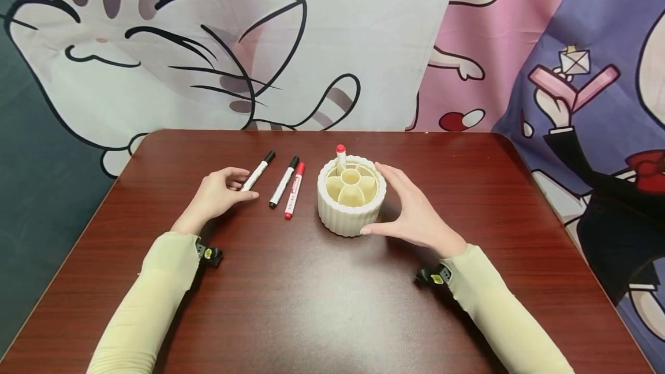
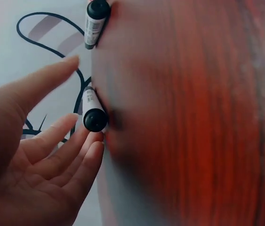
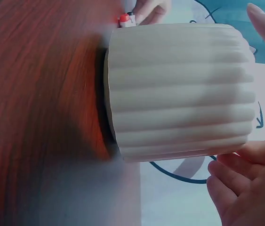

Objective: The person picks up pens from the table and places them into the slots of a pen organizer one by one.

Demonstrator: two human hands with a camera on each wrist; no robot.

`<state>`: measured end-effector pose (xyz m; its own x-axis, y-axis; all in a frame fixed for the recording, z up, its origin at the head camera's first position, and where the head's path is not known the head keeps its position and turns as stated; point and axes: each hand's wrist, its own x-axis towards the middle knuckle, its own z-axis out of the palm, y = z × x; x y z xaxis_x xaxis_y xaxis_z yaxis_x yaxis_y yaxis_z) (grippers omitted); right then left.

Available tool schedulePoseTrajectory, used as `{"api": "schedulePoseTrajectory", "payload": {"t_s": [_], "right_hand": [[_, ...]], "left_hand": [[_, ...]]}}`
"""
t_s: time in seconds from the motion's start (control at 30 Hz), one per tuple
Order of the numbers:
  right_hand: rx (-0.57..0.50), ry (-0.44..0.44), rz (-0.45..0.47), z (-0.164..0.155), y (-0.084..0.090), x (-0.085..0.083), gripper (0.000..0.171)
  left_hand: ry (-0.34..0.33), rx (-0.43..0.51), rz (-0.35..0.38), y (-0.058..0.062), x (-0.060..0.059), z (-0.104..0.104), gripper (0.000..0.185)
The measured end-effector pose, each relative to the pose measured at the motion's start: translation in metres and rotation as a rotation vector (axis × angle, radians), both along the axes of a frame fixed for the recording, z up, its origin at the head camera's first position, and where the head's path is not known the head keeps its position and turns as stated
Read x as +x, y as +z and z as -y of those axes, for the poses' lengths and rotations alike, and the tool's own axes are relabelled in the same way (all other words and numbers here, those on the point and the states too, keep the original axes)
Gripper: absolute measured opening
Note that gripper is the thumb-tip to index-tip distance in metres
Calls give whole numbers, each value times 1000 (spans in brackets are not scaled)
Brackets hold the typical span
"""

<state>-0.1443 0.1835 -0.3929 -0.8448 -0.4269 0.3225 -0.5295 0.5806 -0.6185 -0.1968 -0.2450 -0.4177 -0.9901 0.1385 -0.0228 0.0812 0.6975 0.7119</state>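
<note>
On the left of the table, a black-capped marker (image 1: 258, 171) lies beside my left hand (image 1: 215, 194). In the left wrist view, the fingers reach along one side of this marker (image 2: 94, 117), and the thumb stands apart on the other. A second black-capped marker (image 1: 284, 182) and a red marker (image 1: 294, 190) lie just to the right. My right hand (image 1: 415, 212) curves loosely around the right side of a cream, ribbed pen holder (image 1: 340, 215). In the right wrist view, its fingers are at the holder's wall (image 3: 179, 94), thumb spread away. A red-ended marker (image 1: 340, 154) stands in a back compartment.
The pen holder's divided inside has a round centre ringed by several compartments. The brown table (image 1: 322, 305) ends at a back edge, with a cat-print cloth (image 1: 363, 27) hanging behind it. Small cameras (image 1: 212, 255) sit at both wrists.
</note>
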Motion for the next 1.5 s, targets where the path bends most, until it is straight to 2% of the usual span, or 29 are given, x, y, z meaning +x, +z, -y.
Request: {"api": "schedulePoseTrajectory", "payload": {"t_s": [0.17, 0.53, 0.9, 1.17, 1.5], "right_hand": [[4, -4, -1, -2, 0, 3, 121], [-3, -3, 22, -3, 0, 6, 119], [-13, 5, -5, -3, -1, 6, 113], [-10, -5, -9, -2, 1, 5, 110], [-21, -28, 1, 0, 5, -2, 109]], "left_hand": [[-16, -51, 17, -3, -4, -3, 51], [24, -91, 28, -2, -7, -5, 33], [49, -96, 24, -3, -5, -6, 27], [76, -60, -16, 3, -3, -5, 27], [107, -14, -133, 19, 2, -7, 28]]}}
